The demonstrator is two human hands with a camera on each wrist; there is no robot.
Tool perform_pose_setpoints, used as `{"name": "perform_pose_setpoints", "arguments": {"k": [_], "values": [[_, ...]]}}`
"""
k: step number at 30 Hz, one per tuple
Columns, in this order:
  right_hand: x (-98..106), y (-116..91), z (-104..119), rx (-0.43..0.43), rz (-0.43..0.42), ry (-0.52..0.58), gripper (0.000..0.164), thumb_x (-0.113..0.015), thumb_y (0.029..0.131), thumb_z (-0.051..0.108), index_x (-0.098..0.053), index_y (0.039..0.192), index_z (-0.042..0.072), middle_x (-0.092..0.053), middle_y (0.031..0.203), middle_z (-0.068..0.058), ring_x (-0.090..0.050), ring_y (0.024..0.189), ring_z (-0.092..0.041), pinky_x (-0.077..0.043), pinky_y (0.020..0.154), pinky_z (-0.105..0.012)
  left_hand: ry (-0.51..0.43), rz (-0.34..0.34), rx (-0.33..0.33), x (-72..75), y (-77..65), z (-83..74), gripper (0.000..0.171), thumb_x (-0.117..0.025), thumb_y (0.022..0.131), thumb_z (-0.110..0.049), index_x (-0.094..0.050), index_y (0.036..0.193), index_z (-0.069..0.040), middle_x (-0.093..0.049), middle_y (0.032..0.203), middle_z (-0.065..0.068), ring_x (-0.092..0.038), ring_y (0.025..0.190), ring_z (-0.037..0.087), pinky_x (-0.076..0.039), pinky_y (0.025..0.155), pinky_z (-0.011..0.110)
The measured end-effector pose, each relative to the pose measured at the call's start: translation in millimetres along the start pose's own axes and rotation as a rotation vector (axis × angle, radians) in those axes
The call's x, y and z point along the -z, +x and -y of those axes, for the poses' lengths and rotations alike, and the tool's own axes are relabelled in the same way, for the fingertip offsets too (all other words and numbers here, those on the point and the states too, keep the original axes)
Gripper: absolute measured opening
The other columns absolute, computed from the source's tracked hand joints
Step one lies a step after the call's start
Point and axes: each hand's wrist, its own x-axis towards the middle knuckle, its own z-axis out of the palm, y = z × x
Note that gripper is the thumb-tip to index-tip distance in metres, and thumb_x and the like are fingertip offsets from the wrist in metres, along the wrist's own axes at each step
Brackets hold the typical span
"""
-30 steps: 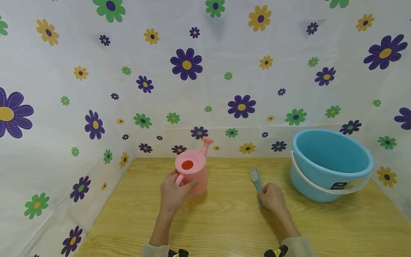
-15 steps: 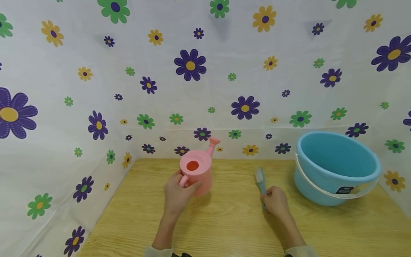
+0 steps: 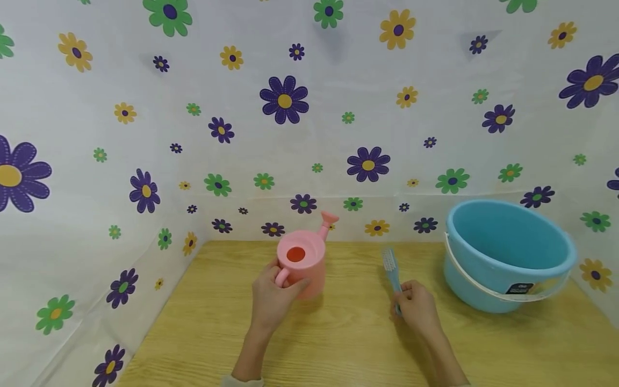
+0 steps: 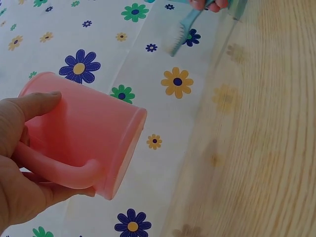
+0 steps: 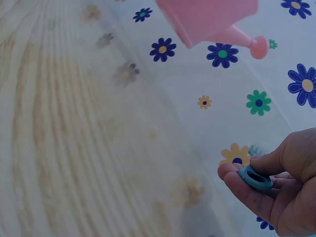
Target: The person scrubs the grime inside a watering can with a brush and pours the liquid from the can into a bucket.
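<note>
Pink cylindrical plastic watering can, left of the round blue plastic bucket, is slightly nearer it than half a second ago; my left hand clasps its smooth body astride the looped handle. Closer to the bucket, my right hand pinches the slim light-blue, pale-bristled brush.
</note>
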Motion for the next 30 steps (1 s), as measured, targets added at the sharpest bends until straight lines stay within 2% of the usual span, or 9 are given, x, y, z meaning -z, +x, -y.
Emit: {"name": "perform_pose_setpoints", "arguments": {"k": [8, 12, 17, 26, 30], "values": [[10.5, -2.0, 16.5, 0.045, -0.002, 0.131, 0.018, -0.05, 0.097, 0.005, -0.048, 0.108, -0.009, -0.065, 0.085, -0.024, -0.066, 0.07, -0.029, -0.059, 0.059, -0.034, 0.003, -0.003, 0.011, 0.8, 0.2, -0.3, 0.053, -0.084, 0.071, -0.028, -0.062, 0.115, -0.009, -0.063, 0.113, 0.001, -0.056, 0.085, 0.02, -0.053, 0.066, 0.024], [14.4, -4.8, 24.5, 0.057, -0.014, 0.166, 0.02, -0.052, 0.097, 0.008, -0.05, 0.111, -0.006, -0.064, 0.087, -0.023, -0.066, 0.072, -0.025, -0.059, 0.061, -0.034, -0.011, 0.003, 0.013, -0.3, 0.9, 0.3, 0.052, -0.084, 0.071, -0.026, -0.063, 0.114, -0.007, -0.062, 0.116, 0.001, -0.057, 0.086, 0.02, -0.054, 0.067, 0.023], [17.7, -9.9, 35.6, 0.086, -0.026, 0.187, 0.021, -0.053, 0.097, 0.011, -0.051, 0.111, -0.005, -0.063, 0.087, -0.023, -0.066, 0.069, -0.019, -0.059, 0.059, -0.03, -0.01, 0.005, 0.013, -1.0, 0.6, -0.6, 0.051, -0.084, 0.071, -0.026, -0.063, 0.113, -0.006, -0.061, 0.119, 0.002, -0.058, 0.089, 0.02, -0.055, 0.072, 0.024], [21.5, -19.9, 51.5, 0.181, -0.054, 0.182, 0.02, -0.055, 0.096, 0.012, -0.053, 0.109, -0.003, -0.064, 0.085, -0.024, -0.065, 0.066, -0.017, -0.058, 0.056, -0.03, -0.002, 0.001, 0.012, -1.5, -0.6, 0.5, 0.049, -0.084, 0.071, -0.028, -0.065, 0.11, -0.005, -0.061, 0.12, 0.003, -0.058, 0.091, 0.02, -0.056, 0.074, 0.026], [22.6, -24.8, 58.2, 0.211, -0.053, 0.183, 0.02, -0.056, 0.096, 0.014, -0.054, 0.108, -0.002, -0.064, 0.083, -0.019, -0.066, 0.066, -0.017, -0.058, 0.056, -0.03, -0.003, -0.002, 0.007, -2.3, -1.8, 0.1, 0.043, -0.084, 0.071, -0.028, -0.067, 0.104, -0.005, -0.06, 0.123, 0.002, -0.058, 0.095, 0.02, -0.056, 0.076, 0.027]]}}
